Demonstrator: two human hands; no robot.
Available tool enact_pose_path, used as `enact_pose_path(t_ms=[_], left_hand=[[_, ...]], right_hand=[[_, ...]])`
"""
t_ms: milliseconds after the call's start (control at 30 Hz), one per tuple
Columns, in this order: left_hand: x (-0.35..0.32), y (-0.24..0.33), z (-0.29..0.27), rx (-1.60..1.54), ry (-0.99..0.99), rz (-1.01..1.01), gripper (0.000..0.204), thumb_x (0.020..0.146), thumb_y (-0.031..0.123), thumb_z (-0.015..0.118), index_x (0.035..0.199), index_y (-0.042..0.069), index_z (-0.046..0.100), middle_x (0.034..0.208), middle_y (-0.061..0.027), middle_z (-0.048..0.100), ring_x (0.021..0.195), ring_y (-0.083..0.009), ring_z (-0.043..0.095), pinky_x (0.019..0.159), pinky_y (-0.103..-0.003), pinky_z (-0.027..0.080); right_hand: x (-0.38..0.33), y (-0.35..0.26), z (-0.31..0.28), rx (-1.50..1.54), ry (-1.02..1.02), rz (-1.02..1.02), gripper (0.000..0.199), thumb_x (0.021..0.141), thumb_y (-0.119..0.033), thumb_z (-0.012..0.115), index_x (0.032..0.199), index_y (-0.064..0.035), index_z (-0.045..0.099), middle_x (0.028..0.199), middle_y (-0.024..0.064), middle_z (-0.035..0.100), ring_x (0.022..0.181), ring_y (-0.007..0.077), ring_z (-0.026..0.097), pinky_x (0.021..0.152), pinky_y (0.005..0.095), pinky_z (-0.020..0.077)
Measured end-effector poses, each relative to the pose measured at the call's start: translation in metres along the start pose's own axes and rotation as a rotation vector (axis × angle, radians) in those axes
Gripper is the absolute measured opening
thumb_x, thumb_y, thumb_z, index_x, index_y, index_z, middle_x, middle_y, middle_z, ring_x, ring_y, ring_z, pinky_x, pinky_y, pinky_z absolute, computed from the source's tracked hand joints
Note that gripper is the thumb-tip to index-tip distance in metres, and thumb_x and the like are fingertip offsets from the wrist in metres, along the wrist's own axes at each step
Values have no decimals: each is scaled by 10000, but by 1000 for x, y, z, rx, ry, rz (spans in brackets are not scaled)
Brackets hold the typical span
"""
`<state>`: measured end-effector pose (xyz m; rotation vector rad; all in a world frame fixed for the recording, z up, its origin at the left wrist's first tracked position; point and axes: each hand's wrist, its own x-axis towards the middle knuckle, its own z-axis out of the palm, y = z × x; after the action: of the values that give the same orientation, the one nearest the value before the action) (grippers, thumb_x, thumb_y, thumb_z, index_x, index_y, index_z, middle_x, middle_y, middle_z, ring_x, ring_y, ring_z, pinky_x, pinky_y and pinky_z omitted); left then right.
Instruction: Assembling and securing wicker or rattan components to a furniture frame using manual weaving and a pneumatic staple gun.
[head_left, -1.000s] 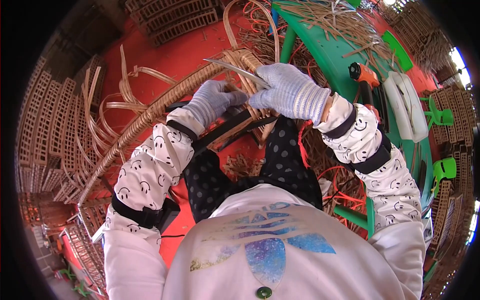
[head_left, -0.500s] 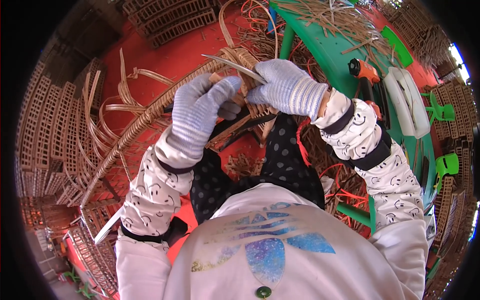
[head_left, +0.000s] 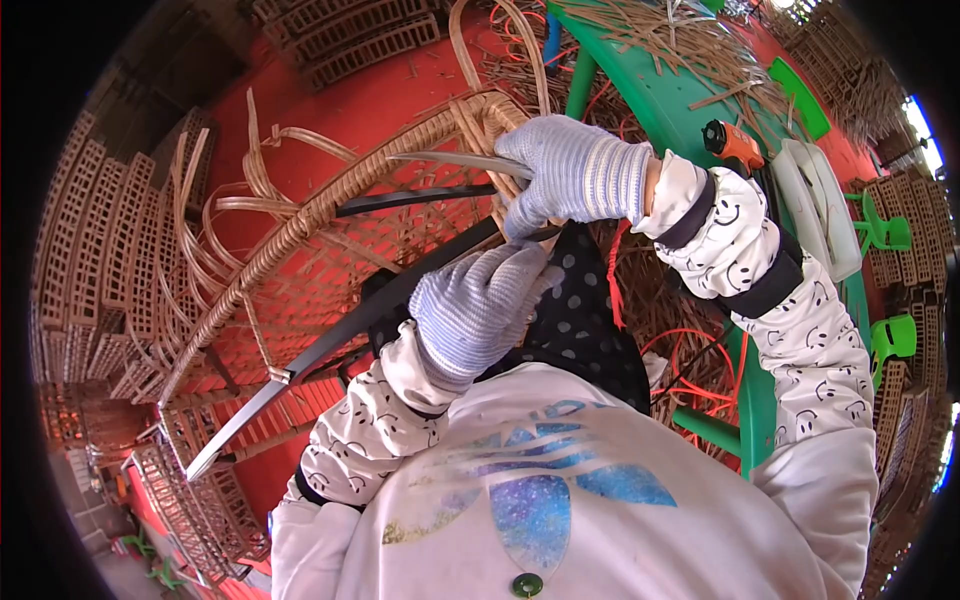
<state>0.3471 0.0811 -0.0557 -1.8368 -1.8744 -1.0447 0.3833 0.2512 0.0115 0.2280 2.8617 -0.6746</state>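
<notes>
A slim grey blade, which looks like a knife (head_left: 440, 158), juts leftward from my right hand (head_left: 580, 170); its handle is hidden inside the closed, gloved fingers. Beneath the blade is a piece of wickerwork with a thick wrapped rim (head_left: 325, 205), loose strips hanging off its far-left side. My left hand (head_left: 478, 308), also gloved, is closer to my body, just below the right. Its fingers are curled together by the wickerwork's near corner, and what they hold, if anything, is hidden. A long dark flat bar (head_left: 335, 340) crosses the wickerwork and ends near the lower left.
On the right a green table (head_left: 640, 85) carries a pile of brown strips (head_left: 690, 35), an orange and black power tool (head_left: 735, 145) and a white tray (head_left: 815, 200). Brown lattice stacks (head_left: 95, 230) stand at the left. Orange cords (head_left: 690, 335) lie beneath the table.
My left hand has come down and toward my body, away from the rim and blade. The right hand has shifted slightly, its blade now lying flatter. More of the wickerwork and dark bar shows.
</notes>
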Motion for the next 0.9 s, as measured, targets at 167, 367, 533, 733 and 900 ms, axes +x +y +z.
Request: enact_pose_path(t_ms=[167, 367, 533, 733, 900], left_hand=[[3, 0, -8, -164, -53, -69, 214, 700, 191, 700, 860, 72, 623, 789, -87, 638, 665, -265, 626, 567, -338, 505], [31, -28, -44, -225, -19, -302, 244, 731, 258, 677, 867, 59, 634, 781, -113, 632, 725, -300, 612, 640, -360, 489], [40, -37, -29, -269, -381, -462, 298, 707, 215, 708, 875, -3, 594, 745, -118, 608, 669, -211, 605, 654, -308, 471], [35, -39, -21, -200, -419, -471, 317, 693, 205, 715, 910, 11, 588, 762, -123, 605, 690, -267, 601, 671, -334, 485], [31, -34, -14, -116, -138, -330, 349, 709, 212, 707, 956, 12, 561, 859, -131, 599, 781, -277, 603, 680, -344, 492]], right_hand=[[1, -5, -2, -153, 52, -115, 472, 590, -362, 761, 793, 7, 548, 665, 172, 586, 663, 327, 604, 591, 391, 468], [8, -6, -2, -131, -54, -119, 446, 599, -350, 753, 790, 3, 557, 643, 158, 589, 625, 317, 611, 569, 377, 478], [14, -2, -1, -168, -1, -37, 401, 606, -300, 744, 779, 19, 574, 639, 165, 592, 638, 315, 616, 578, 371, 484], [25, 2, -4, -109, -24, 40, 427, 645, -354, 733, 780, 35, 621, 626, 148, 617, 566, 246, 632, 515, 343, 521], [32, 4, -6, -52, -72, 138, 413, 707, -338, 696, 777, 60, 613, 557, 139, 597, 500, 228, 620, 485, 337, 518]])
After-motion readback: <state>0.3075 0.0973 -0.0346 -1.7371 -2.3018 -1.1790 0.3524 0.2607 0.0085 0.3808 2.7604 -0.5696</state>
